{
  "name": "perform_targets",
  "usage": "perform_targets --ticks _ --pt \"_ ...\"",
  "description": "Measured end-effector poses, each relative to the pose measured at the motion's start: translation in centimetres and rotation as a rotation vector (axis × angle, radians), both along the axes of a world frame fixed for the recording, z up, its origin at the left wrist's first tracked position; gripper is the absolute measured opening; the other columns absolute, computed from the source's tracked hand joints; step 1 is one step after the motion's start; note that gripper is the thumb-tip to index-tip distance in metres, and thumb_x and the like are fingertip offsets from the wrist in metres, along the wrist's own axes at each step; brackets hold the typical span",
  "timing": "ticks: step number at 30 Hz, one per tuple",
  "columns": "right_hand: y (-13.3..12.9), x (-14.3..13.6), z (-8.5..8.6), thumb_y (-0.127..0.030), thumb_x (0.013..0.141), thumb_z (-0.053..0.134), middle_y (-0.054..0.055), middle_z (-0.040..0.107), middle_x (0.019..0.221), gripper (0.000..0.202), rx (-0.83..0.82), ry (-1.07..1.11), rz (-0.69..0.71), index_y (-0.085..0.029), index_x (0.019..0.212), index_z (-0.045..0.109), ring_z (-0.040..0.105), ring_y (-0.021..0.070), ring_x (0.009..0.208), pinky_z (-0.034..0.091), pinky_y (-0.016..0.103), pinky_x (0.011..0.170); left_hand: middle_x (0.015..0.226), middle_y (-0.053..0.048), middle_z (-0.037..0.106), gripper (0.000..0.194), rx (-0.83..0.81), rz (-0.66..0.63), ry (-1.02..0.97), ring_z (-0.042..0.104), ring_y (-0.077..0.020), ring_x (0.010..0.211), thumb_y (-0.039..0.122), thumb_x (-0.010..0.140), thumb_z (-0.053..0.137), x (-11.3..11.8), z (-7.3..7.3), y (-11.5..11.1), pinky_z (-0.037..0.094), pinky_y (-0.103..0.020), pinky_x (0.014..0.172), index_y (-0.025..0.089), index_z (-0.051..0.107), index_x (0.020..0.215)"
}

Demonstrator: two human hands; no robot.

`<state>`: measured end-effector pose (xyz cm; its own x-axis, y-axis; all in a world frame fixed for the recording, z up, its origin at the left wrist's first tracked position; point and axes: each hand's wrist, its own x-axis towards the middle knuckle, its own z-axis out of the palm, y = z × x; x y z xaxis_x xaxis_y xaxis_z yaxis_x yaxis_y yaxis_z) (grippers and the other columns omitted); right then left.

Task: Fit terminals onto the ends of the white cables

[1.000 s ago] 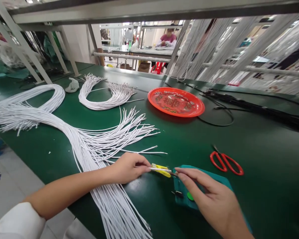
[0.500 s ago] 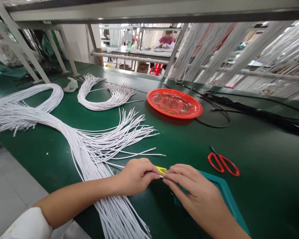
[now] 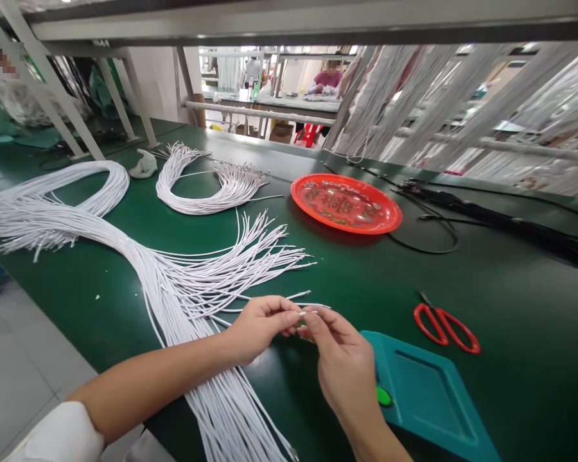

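Observation:
My left hand pinches a white cable between thumb and forefinger, close to its end. At that cable end, the thumb and fingers of my right hand are closed too, and the fingertips of both hands nearly meet. Something small and yellowish shows beneath the fingers, mostly hidden. A large bundle of white cables passes under my left forearm, its loose ends fanned out beyond my hands. Right beside my right wrist lies a teal plastic tray-like piece with a green oval part at its edge.
Red-handled scissors lie on the green table to the right. Farther back are a red plate, a curved bundle of white wires and black cables. A metal shelf beam spans overhead. A person sits in the background.
My right hand has turned and drawn left and up, uncovering the teal piece and its green part. The yellow object between my hands is now mostly hidden. The view has shifted slightly.

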<state>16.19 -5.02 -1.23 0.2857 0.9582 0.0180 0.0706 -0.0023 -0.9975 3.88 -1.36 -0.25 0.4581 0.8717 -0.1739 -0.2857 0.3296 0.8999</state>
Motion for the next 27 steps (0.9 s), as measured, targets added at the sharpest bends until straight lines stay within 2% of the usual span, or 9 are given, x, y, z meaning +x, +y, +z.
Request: perform_targets --ticks 3,6,8,12,16,19,23,27 --pt "0.2 0.0 -0.6 -0.039 0.074 0.057 0.003 0.066 0.077 0.024 -0.006 -0.067 -0.048 -0.017 0.082 0.063 0.059 0.0152 0.066 0.049 0.029 0.064 0.063 0.000 0.054 0.030 -0.043 0.023 -0.034 0.047 -0.0064 0.057 0.037 0.064 0.069 0.2 -0.8 0.1 0.039 -0.021 0.059 0.010 0.059 0.073" --pt "0.0 0.4 -0.3 -0.038 0.076 0.055 0.004 0.066 0.078 0.022 0.037 -0.364 -0.101 -0.018 0.078 0.063 0.060 0.0159 0.068 0.048 0.028 0.065 0.064 0.000 0.054 0.028 0.007 0.006 0.044 0.047 -0.0060 0.054 0.036 0.067 0.065 0.4 -1.0 0.0 0.040 -0.020 0.056 0.009 0.059 0.075" --pt "-0.3 0.9 -0.2 -0.034 0.079 0.052 0.005 0.066 0.077 0.019 0.138 -0.612 -0.100 -0.018 0.077 0.063 0.060 0.0161 0.069 0.047 0.027 0.064 0.066 -0.001 0.055 0.026 0.097 0.009 0.158 0.048 -0.0067 0.054 0.034 0.071 0.060 0.5 -1.0 -0.3 0.040 -0.020 0.055 0.009 0.060 0.077" --pt "-0.4 1.8 -0.6 -0.023 0.079 0.050 0.007 0.066 0.076 0.014 0.459 -1.095 -0.069 -0.017 0.080 0.063 0.060 0.0174 0.071 0.047 0.027 0.065 0.066 -0.002 0.058 0.020 0.329 0.080 0.424 0.049 -0.0083 0.056 0.030 0.076 0.052 0.6 -1.3 -1.0 0.039 -0.019 0.053 0.012 0.062 0.077" --pt "-0.2 2.4 -0.5 -0.018 0.076 0.053 0.009 0.066 0.073 0.011 0.671 -1.372 -0.019 -0.015 0.079 0.063 0.060 0.0183 0.068 0.047 0.027 0.063 0.063 -0.001 0.058 0.016 0.487 0.140 0.597 0.047 -0.0085 0.054 0.026 0.075 0.051 0.7 -1.9 -1.6 0.036 -0.019 0.051 0.014 0.062 0.072" --pt "-0.4 2.6 0.1 -0.018 0.078 0.050 0.008 0.065 0.073 0.012 0.644 -1.378 0.064 -0.015 0.076 0.062 0.060 0.0181 0.068 0.047 0.027 0.063 0.061 0.000 0.056 0.014 0.502 0.138 0.612 0.045 -0.0084 0.054 0.024 0.075 0.051 0.8 -2.0 -1.8 0.036 -0.019 0.050 0.014 0.060 0.071" --pt "-1.7 2.8 1.0 -0.023 0.082 0.043 0.005 0.064 0.074 0.018 0.444 -1.094 0.194 -0.019 0.075 0.059 0.059 0.0154 0.068 0.047 0.025 0.062 0.062 0.000 0.054 0.015 0.402 0.172 0.512 0.045 -0.0079 0.054 0.026 0.076 0.051 0.8 -1.6 -1.2 0.037 -0.019 0.051 0.013 0.058 0.072" --pt "-2.1 3.0 1.6 -0.036 0.082 0.044 0.005 0.066 0.079 0.025 0.098 -0.709 0.015 -0.020 0.088 0.062 0.062 0.0156 0.066 0.049 0.025 0.057 0.062 0.000 0.053 0.019 0.294 0.129 0.392 0.045 -0.0069 0.052 0.030 0.077 0.051 0.9 -1.2 -0.9 0.037 -0.018 0.050 0.013 0.057 0.074"
